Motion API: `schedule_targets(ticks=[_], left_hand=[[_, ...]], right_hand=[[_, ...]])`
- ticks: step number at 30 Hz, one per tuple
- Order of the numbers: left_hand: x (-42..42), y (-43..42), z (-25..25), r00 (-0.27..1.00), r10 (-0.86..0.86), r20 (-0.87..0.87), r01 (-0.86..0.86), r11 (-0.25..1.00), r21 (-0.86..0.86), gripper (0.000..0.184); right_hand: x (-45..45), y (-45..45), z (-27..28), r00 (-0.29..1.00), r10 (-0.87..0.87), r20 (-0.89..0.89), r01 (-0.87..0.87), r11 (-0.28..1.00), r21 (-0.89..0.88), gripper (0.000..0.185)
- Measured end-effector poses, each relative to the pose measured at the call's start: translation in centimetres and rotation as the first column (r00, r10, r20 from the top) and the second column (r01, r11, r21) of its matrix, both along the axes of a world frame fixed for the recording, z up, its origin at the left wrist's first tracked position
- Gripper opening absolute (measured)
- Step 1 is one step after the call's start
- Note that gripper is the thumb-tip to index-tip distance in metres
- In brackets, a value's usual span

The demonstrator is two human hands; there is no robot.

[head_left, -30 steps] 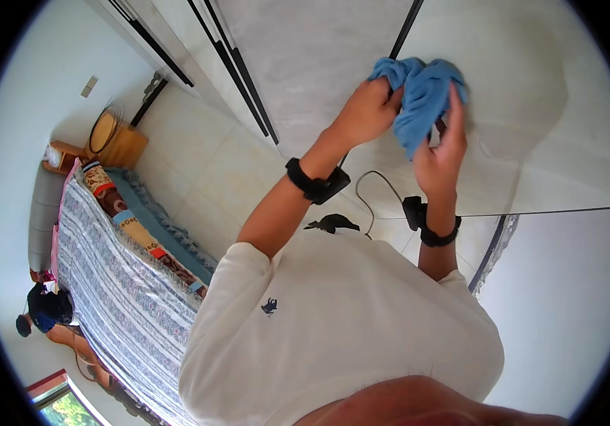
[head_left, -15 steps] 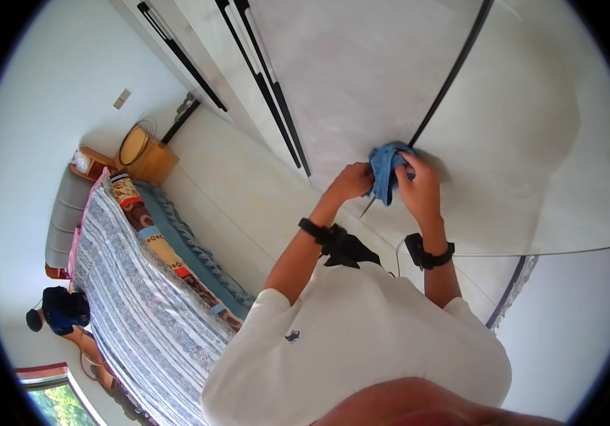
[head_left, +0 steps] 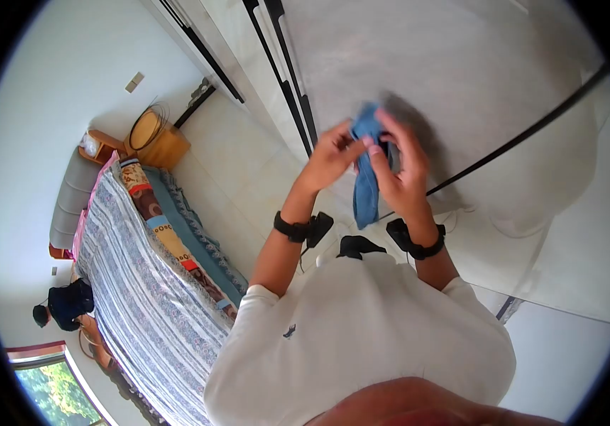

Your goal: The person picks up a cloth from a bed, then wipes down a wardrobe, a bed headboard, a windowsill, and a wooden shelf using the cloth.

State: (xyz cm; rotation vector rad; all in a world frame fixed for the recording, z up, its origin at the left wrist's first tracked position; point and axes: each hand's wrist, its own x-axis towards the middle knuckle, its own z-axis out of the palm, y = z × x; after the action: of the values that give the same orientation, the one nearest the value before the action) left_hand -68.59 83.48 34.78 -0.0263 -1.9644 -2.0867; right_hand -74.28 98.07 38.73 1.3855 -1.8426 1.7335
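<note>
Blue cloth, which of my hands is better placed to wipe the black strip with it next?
Probably the right hand: it's on the blue cloth and appears nearer the black strip, which runs off to its right. The left hand touches the cloth too, but from the far side.

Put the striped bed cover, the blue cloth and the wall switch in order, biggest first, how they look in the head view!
1. Striped bed cover
2. Blue cloth, partly hidden by fingers
3. Wall switch
</note>
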Motion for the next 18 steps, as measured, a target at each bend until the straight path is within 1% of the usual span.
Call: schedule_targets(ticks=[1,2,3,5,6,7,8,9,10,11,12,13,14,15,16,17,18], left_hand=[[-0.5,-0.4,0.9,0.989,0.141,-0.039,-0.139,0.989,0.053,0.03],[-0.9,-0.5,1.9,0.969,0.232,-0.081,-0.213,0.958,0.194,0.028],[-1.3,-0.7,2.8,0.968,0.24,-0.078,-0.221,0.955,0.196,0.028],[-2.0,-1.2,4.4,0.911,0.409,-0.054,-0.359,0.851,0.383,0.026],[-2.4,-1.5,5.5,0.928,0.365,-0.076,-0.302,0.855,0.422,0.029],[-2.6,-1.9,6.1,0.923,0.377,-0.074,-0.313,0.849,0.426,0.029],[-2.7,-2.4,6.5,0.933,0.359,-0.018,-0.346,0.911,0.224,0.031],[-2.8,-2.9,6.9,0.935,0.351,0.044,-0.352,0.936,0.012,0.033],[-2.9,-3.3,7.2,0.926,0.376,0.045,-0.367,0.92,-0.136,0.037],[-3.0,-4.1,7.4,0.921,0.388,0.046,-0.379,0.916,-0.133,0.037],[-2.9,-4.9,7.5,0.885,0.464,0.04,-0.421,0.834,-0.356,0.036],[-2.9,-5.4,7.6,0.849,0.528,0.017,-0.429,0.707,-0.562,0.036],[-3.1,-5.4,7.2,0.773,0.615,-0.156,-0.596,0.62,-0.509,0.034],[-3.2,-5.5,7.0,0.773,0.616,-0.151,-0.594,0.621,-0.512,0.034],[-3.3,-5.7,6.6,0.758,0.628,-0.179,-0.635,0.644,-0.427,0.03],[-3.4,-5.8,6.4,0.739,0.641,-0.207,-0.669,0.663,-0.336,0.027],[-3.5,-5.8,6.1,0.739,0.642,-0.204,-0.669,0.663,-0.335,0.027]], right_hand=[[0.0,-1.0,0.3,0.995,0.052,0.081,-0.043,0.992,-0.116,0.053],[-0.4,-1.3,-0.5,0.993,0.099,0.067,-0.097,0.995,-0.029,0.069],[-0.3,-1.8,-1.2,0.992,0.107,0.069,-0.105,0.994,-0.027,0.069],[0.3,-3.2,-3.0,0.995,-0.001,0.103,-0.004,0.999,0.05,0.069],[0.5,-4.2,-4.3,0.972,0.068,0.226,-0.068,0.998,-0.008,0.066],[0.3,-4.6,-5.4,0.971,0.079,0.227,-0.08,0.997,-0.003,0.066],[0.1,-4.9,-6.3,0.925,0.137,0.356,-0.136,0.99,-0.028,0.063],[0.0,-5.2,-6.3,0.858,0.193,0.477,-0.188,0.98,-0.058,0.06],[-0.2,-5.1,-6.1,0.882,0.153,0.447,-0.169,0.986,-0.003,0.056],[-0.4,-5.3,-5.6,0.88,0.163,0.447,-0.182,0.983,0.0,0.056],[-0.5,-5.5,-5.1,0.868,0.191,0.459,-0.213,0.977,-0.004,0.056],[-0.6,-5.9,-4.7,0.855,0.215,0.472,-0.238,0.971,-0.013,0.056],[-0.9,-6.3,-4.2,0.852,0.219,0.476,-0.241,0.97,-0.015,0.056],[-1.1,-6.9,-3.7,0.87,0.216,0.443,-0.22,0.975,-0.041,0.057],[-1.3,-7.2,-3.4,0.888,0.21,0.408,-0.2,0.977,-0.068,0.057],[-1.2,-7.4,-3.2,0.887,0.209,0.413,-0.2,0.978,-0.066,0.057],[-1.2,-7.6,-3.1,0.883,0.201,0.423,-0.203,0.978,-0.039,0.057]])
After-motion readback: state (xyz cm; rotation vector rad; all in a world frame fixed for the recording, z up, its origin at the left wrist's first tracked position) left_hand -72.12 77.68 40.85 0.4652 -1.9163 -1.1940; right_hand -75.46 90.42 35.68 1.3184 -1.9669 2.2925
